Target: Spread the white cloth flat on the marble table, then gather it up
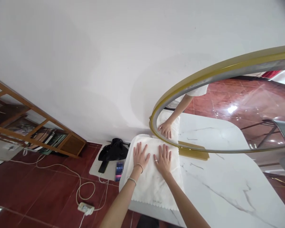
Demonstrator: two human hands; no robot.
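A white cloth (pixel 154 183) with a zigzag-cut edge lies flat on the left end of a white marble table (pixel 223 186). My left hand (pixel 140 155) rests palm down on its far part, fingers spread. My right hand (pixel 163 157), wearing a ring, lies flat beside it, also with fingers apart. Both hands press on the cloth and grip nothing. Thin bracelets circle my left wrist.
A round gold-framed mirror (pixel 218 72) stands on the table by the white wall and reflects a hand and the cloth. Left of the table sit a low stool with a black bag (pixel 114 149) and a phone. A power strip (pixel 85 208) with cables lies on the red tiles, and a wooden shelf (pixel 38 126) stands further left.
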